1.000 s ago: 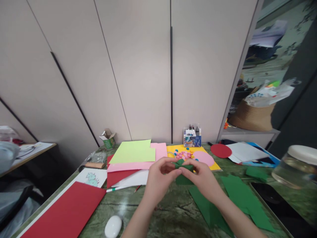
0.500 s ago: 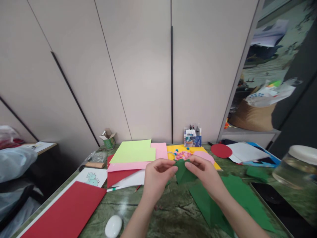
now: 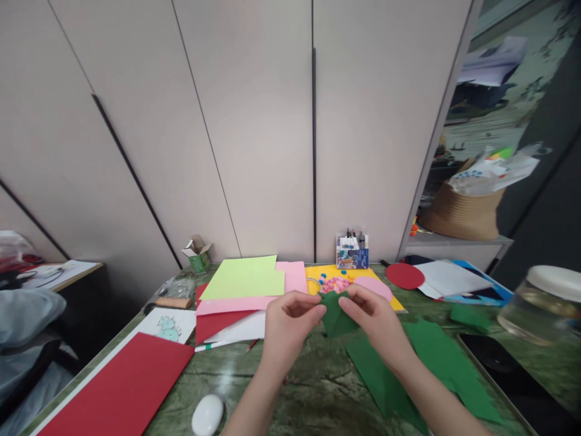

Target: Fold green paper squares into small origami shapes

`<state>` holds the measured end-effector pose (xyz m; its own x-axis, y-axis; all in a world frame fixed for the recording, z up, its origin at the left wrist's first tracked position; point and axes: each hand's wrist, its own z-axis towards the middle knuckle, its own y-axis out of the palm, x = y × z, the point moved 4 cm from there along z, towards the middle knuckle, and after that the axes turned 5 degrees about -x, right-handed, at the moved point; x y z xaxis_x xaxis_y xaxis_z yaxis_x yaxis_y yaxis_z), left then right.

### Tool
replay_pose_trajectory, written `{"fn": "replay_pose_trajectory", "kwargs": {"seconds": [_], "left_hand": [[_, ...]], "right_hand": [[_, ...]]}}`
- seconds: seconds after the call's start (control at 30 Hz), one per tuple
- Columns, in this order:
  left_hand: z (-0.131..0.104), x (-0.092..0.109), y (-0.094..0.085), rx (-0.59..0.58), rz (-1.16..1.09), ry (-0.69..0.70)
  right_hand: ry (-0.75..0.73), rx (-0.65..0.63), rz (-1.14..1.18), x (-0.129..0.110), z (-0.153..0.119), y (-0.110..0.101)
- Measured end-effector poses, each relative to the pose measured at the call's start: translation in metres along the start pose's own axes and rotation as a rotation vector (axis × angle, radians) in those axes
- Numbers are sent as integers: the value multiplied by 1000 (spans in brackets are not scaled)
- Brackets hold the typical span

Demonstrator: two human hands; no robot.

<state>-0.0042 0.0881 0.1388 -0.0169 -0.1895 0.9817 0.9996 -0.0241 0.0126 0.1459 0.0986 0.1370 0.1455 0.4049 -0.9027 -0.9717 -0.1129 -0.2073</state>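
A small folded piece of dark green paper [image 3: 334,316] is held above the green marble table [image 3: 313,393], near its middle. My left hand [image 3: 288,330] pinches its left edge with thumb and fingers. My right hand [image 3: 376,324] pinches its right edge. Larger sheets of green paper [image 3: 436,363] lie flat on the table just right of and below my right hand.
Lime, pink and red sheets [image 3: 245,284] lie behind my hands, a long red sheet [image 3: 122,387] at front left. A white mouse [image 3: 207,415] sits near the front edge. A marker box [image 3: 352,251] stands by the wall; a glass jar [image 3: 540,303] and a dark tablet [image 3: 512,378] are at right.
The green piece has gone from being pressed between both hands to being held up and spread a little, with my hands slightly farther apart. Something grey moved at far left.
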Motion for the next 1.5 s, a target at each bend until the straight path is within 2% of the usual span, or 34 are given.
{"fn": "replay_pose_trajectory", "kwargs": {"seconds": [0.1, 0.3, 0.93, 1.5], "left_hand": [[1, -1, 2, -1, -3, 16], [2, -3, 3, -13, -9, 9], [0, -3, 3, -5, 13, 19], [0, -2, 3, -12, 18, 20]], "right_hand": [[6, -57, -27, 2, -1, 4], [43, -63, -24, 7, -1, 6], [62, -15, 84, 7, -2, 1], [-25, 54, 97, 9, -2, -6]]}}
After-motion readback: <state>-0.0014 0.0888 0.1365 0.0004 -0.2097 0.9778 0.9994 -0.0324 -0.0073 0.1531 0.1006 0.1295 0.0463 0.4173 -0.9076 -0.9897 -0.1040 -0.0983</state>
